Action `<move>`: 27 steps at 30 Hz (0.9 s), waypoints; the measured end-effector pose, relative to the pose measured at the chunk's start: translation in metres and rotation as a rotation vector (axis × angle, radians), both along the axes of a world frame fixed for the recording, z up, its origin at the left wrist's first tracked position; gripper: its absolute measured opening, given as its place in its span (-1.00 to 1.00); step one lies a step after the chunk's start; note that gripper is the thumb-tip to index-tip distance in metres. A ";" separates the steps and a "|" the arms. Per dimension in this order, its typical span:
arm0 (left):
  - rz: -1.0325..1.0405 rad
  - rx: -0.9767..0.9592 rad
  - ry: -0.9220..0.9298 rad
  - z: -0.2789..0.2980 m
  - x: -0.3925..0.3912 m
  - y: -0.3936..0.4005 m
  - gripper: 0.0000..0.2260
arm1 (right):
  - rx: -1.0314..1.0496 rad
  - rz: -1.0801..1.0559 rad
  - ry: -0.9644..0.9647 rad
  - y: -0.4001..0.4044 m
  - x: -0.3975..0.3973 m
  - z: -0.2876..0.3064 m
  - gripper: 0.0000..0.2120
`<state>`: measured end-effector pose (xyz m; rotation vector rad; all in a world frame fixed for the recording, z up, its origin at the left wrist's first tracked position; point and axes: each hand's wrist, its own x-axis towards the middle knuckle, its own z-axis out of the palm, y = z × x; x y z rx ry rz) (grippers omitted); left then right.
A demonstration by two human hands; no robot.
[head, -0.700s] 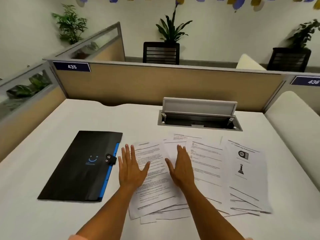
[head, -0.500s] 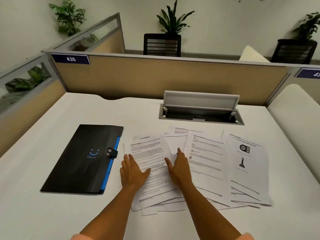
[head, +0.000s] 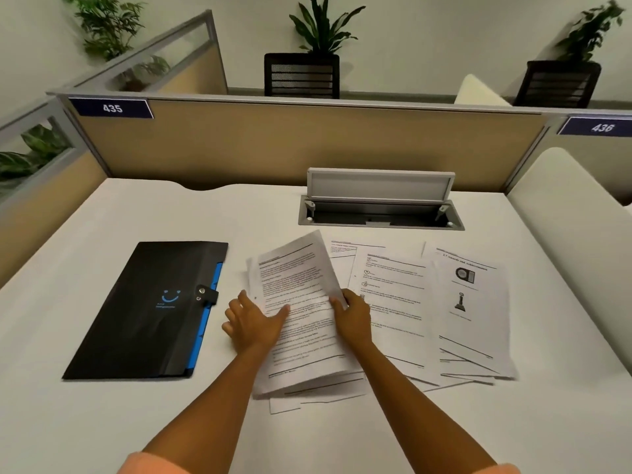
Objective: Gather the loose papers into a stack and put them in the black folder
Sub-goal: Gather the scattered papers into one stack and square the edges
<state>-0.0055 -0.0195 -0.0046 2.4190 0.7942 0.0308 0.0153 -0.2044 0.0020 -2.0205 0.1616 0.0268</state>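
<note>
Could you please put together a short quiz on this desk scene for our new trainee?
1. True or false: the black folder is shut with its snap tab.
2. Which hand lies nearer the folder? A) left hand B) right hand
3. Fill in: the sheet with two small pictures lies at the ___ end of the spread.

Key: 1. True. 2. A. 3. Right, while both hands grip the lifted top sheet by its sides.
</note>
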 end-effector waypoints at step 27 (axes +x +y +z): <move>-0.272 -0.480 0.046 0.008 0.058 -0.147 -0.44 | 0.028 -0.467 0.222 -0.148 -0.011 -0.006 -0.44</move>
